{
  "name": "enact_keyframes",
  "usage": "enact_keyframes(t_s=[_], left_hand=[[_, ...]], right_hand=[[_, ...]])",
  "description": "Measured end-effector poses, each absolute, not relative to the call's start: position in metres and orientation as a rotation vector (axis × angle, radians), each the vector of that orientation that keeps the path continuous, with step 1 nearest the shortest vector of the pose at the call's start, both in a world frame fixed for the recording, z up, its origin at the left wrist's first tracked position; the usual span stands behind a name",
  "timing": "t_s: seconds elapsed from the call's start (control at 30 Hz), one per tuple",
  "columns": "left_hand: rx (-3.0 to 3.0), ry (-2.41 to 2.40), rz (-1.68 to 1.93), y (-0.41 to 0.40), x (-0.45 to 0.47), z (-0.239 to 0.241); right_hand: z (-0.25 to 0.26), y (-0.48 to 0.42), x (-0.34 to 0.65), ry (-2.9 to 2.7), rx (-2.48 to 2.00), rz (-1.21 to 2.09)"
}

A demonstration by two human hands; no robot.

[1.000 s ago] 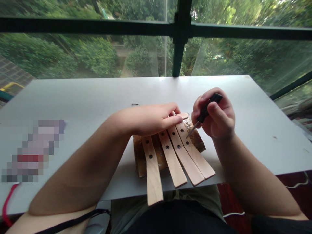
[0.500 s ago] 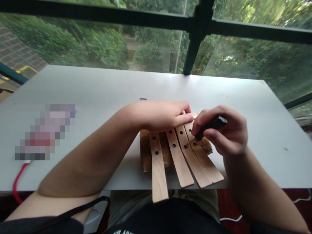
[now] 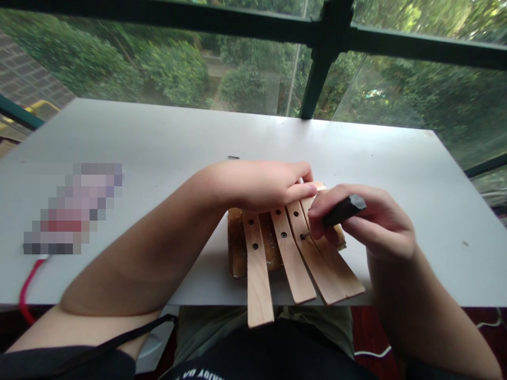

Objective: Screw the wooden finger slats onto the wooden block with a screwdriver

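Note:
My right hand (image 3: 366, 221) is closed around the black handle of a screwdriver (image 3: 343, 211). The driver is tilted, and its tip meets a dark screw hole in one of several pale wooden slats (image 3: 259, 285). Those slats lie over a glossy amber-brown wooden block (image 3: 236, 253), fan out toward me and overhang the table's near edge. My left hand (image 3: 273, 184) presses across their far ends, its fingers bent over the block's far side, where the fingertips are partly hidden. Dark screws or holes show in pairs along the slats.
A small dark screw-like piece (image 3: 233, 157) lies on the white table (image 3: 166, 132) beyond my left wrist. At the left is a pixelated flat object (image 3: 79, 211) with a red cable (image 3: 27, 290). Windows with dark frames (image 3: 332, 31) stand behind the table.
My right hand has turned about the screwdriver and shifted slightly right, and the handle points more toward me. The tip stays at the same slat. My left hand keeps its hold.

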State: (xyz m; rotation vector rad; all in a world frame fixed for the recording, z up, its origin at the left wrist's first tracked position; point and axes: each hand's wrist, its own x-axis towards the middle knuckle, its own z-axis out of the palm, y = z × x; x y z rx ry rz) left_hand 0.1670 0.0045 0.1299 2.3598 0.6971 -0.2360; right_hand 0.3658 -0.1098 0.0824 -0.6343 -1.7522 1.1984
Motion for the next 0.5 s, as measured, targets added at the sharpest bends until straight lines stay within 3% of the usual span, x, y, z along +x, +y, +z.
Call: enact_keyframes(t_s=[0.23,0.5], left_hand=[[2.361,0.709,-0.217,0.0038,0.167,0.1287],[2.366,0.719,-0.222,0.003,0.1669,0.1314]], right_hand=[[0.0897,-0.1035,0.3705,-1.968,-0.602,1.03],[0.0835,-0.1042,0.3703,-1.851,-0.674,1.03]])
